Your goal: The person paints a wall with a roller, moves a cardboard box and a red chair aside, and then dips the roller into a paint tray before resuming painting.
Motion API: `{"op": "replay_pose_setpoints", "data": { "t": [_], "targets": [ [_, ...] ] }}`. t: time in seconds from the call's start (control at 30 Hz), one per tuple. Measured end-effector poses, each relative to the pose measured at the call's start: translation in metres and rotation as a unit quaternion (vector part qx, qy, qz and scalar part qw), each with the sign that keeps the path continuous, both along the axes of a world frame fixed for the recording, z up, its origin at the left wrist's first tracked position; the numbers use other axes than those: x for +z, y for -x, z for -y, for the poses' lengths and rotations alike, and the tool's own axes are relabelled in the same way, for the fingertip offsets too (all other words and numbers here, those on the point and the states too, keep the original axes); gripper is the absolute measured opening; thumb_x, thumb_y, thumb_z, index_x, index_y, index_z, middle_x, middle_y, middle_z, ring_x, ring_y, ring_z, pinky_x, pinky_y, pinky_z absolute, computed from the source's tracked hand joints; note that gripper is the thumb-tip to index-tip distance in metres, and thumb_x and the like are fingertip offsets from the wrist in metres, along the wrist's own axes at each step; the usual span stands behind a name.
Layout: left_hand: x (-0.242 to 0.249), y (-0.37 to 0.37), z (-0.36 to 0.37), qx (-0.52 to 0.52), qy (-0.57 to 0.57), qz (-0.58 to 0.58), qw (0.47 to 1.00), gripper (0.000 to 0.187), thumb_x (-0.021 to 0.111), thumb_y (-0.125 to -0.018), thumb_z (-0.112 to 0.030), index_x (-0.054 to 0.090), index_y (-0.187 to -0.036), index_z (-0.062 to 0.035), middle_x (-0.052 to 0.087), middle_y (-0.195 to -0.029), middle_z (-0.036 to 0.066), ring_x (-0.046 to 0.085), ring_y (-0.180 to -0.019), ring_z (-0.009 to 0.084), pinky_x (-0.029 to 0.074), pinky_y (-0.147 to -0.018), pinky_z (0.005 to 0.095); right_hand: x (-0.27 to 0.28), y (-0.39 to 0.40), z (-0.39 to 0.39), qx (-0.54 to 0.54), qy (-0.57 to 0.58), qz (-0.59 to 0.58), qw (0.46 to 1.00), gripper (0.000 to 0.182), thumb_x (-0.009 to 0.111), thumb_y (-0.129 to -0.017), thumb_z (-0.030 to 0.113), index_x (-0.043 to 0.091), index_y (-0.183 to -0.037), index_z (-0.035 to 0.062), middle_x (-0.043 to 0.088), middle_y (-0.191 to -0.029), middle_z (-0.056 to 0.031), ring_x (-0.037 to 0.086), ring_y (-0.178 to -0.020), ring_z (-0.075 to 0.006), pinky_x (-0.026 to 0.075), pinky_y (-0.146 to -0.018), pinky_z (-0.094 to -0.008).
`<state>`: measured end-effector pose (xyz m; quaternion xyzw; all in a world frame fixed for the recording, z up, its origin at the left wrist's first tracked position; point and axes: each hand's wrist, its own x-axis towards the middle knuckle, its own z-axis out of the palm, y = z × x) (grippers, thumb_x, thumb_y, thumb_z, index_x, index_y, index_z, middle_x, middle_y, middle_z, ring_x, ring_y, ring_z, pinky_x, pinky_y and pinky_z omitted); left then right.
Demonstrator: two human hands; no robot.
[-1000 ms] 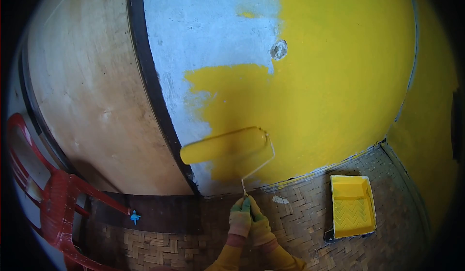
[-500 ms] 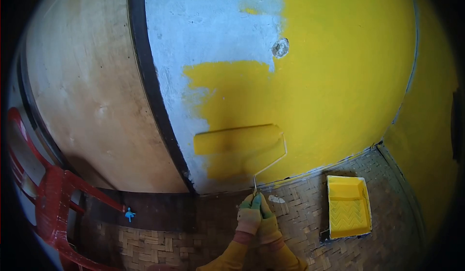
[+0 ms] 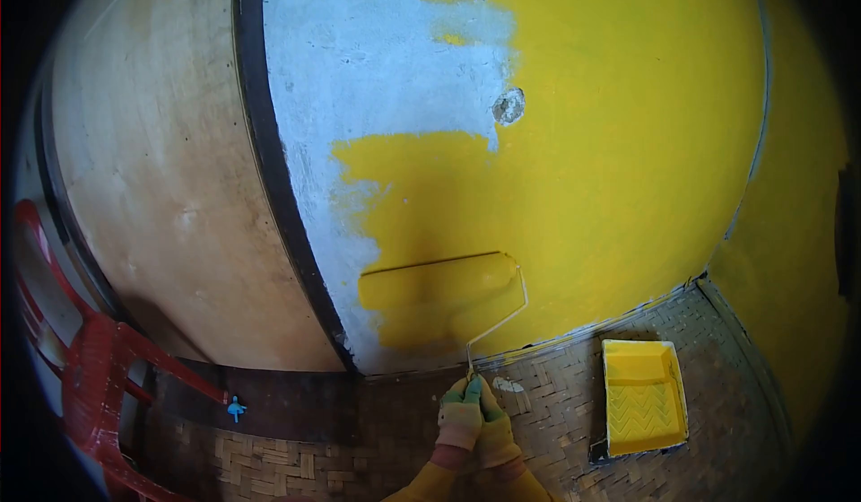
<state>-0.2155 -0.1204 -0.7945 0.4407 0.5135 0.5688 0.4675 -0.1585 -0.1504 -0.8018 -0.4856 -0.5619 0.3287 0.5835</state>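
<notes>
- Here, both gloved hands are clasped together around the handle of a paint roller [image 3: 438,285], low in the view, above the woven mat floor [image 3: 359,448].
- The left hand [image 3: 460,417] is wrapped shut on the handle; the right hand [image 3: 493,430] is pressed against it and closed on the same handle.
- The roller's yellow sleeve lies roughly level against the wall [image 3: 377,62], on the lower part of the yellow patch, near the edge where bare grey-white plaster begins.
- A thin wire frame bends from the sleeve's right end down to the hands.
- A yellow paint tray [image 3: 641,394] sits on the floor to the right, well apart from the hands, close to the corner.
- A wooden panel [image 3: 161,170] with a dark edge stands left of the bare plaster.
- A red plastic chair [image 3: 99,376] stands at the far left.
- A small blue object [image 3: 235,408] lies on the dark strip at the foot of the panel.
</notes>
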Motion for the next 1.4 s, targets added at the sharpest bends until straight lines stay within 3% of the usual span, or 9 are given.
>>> {"op": "replay_pose_setpoints", "data": {
  "t": [0.1, 0.33, 0.53, 0.73, 0.87, 0.93, 1.03, 1.23, 1.4],
  "targets": [
    [0.008, 0.000, -0.005, -0.024, -0.024, -0.037, 0.999, 0.025, 0.047, -0.086, -0.020, 0.057, -0.088, 0.0018, 0.059, -0.068, 0.007, 0.056, -0.062, 0.0140, 0.045, -0.056, 0.0259, 0.008, -0.004, -0.001, 0.023, 0.037, -0.032, 0.999, 0.047, 0.054, -0.082, 0.018, 0.039, -0.124, 0.0068, 0.054, -0.111, -0.0134, 0.053, -0.102, -0.0187, 0.042, -0.082, -0.0280],
    [0.073, 0.008, -0.022, 0.005, -0.115, 0.023, 0.993, 0.022, 0.047, -0.086, -0.017, 0.057, -0.090, 0.0015, 0.059, -0.071, 0.008, 0.055, -0.062, 0.0137, 0.045, -0.056, 0.0253, 0.064, 0.001, -0.025, -0.011, -0.059, 0.096, 0.994, 0.049, 0.052, -0.082, 0.020, 0.034, -0.127, 0.0127, 0.057, -0.097, -0.0172, 0.059, -0.082, -0.0307, 0.047, -0.068, -0.0320],
    [0.030, 0.016, -0.011, -0.009, -0.062, 0.098, 0.993, 0.020, 0.047, -0.086, -0.016, 0.056, -0.086, 0.0020, 0.057, -0.067, 0.008, 0.054, -0.059, 0.0137, 0.044, -0.055, 0.0239, 0.034, 0.012, -0.012, 0.018, -0.032, 0.055, 0.998, 0.043, 0.051, -0.083, 0.014, 0.041, -0.123, 0.0062, 0.054, -0.109, -0.0091, 0.055, -0.094, -0.0123, 0.044, -0.077, -0.0209],
    [0.076, 0.035, -0.008, 0.026, -0.104, 0.185, 0.977, 0.022, 0.045, -0.087, -0.017, 0.056, -0.085, 0.0025, 0.057, -0.066, 0.007, 0.054, -0.059, 0.0141, 0.044, -0.055, 0.0239, 0.072, 0.028, -0.018, 0.072, -0.058, 0.043, 0.995, 0.045, 0.052, -0.082, 0.012, 0.039, -0.125, 0.0096, 0.054, -0.107, -0.0102, 0.054, -0.094, -0.0131, 0.042, -0.080, -0.0221],
    [0.096, 0.063, -0.013, 0.034, -0.126, 0.124, 0.984, 0.025, 0.044, -0.088, -0.020, 0.057, -0.084, 0.0022, 0.057, -0.066, 0.008, 0.054, -0.058, 0.0142, 0.044, -0.054, 0.0244, 0.091, 0.044, -0.023, 0.117, 0.015, 0.069, 0.991, 0.045, 0.051, -0.082, 0.011, 0.039, -0.126, 0.0120, 0.053, -0.110, -0.0111, 0.054, -0.096, -0.0160, 0.042, -0.081, -0.0239],
    [0.081, 0.063, -0.007, 0.057, -0.110, 0.116, 0.985, 0.026, 0.044, -0.088, -0.020, 0.057, -0.082, 0.0022, 0.058, -0.065, 0.008, 0.054, -0.058, 0.0140, 0.044, -0.054, 0.0243, 0.069, 0.050, -0.028, 0.173, 0.038, -0.072, 0.982, 0.046, 0.051, -0.082, 0.011, 0.037, -0.126, 0.0129, 0.052, -0.113, -0.0124, 0.054, -0.099, -0.0195, 0.042, -0.081, -0.0260],
    [0.084, 0.064, -0.008, 0.075, -0.094, 0.089, 0.989, 0.025, 0.046, -0.086, -0.020, 0.059, -0.083, 0.0023, 0.059, -0.066, 0.008, 0.054, -0.059, 0.0132, 0.044, -0.054, 0.0255, 0.087, 0.046, -0.018, 0.121, -0.005, 0.074, 0.990, 0.046, 0.050, -0.083, 0.012, 0.037, -0.126, 0.0130, 0.050, -0.115, -0.0133, 0.053, -0.101, -0.0207, 0.042, -0.081, -0.0272],
    [0.097, 0.073, -0.011, 0.083, -0.096, 0.036, 0.991, 0.026, 0.048, -0.085, -0.021, 0.060, -0.081, 0.0018, 0.059, -0.065, 0.008, 0.053, -0.058, 0.0131, 0.043, -0.054, 0.0262, 0.087, 0.059, -0.027, 0.163, -0.007, -0.040, 0.986, 0.050, 0.053, -0.081, 0.011, 0.034, -0.128, 0.0104, 0.048, -0.118, -0.0139, 0.049, -0.107, -0.0207, 0.039, -0.086, -0.0261],
    [0.070, 0.066, -0.004, 0.087, -0.070, 0.045, 0.993, 0.028, 0.046, -0.087, -0.022, 0.059, -0.078, 0.0021, 0.057, -0.063, 0.006, 0.052, -0.057, 0.0116, 0.042, -0.053, 0.0242, 0.088, 0.056, -0.006, 0.135, -0.005, 0.004, 0.991, 0.050, 0.054, -0.081, 0.010, 0.035, -0.127, 0.0091, 0.048, -0.119, -0.0108, 0.048, -0.107, -0.0172, 0.038, -0.088, -0.0255]
  ]
}}
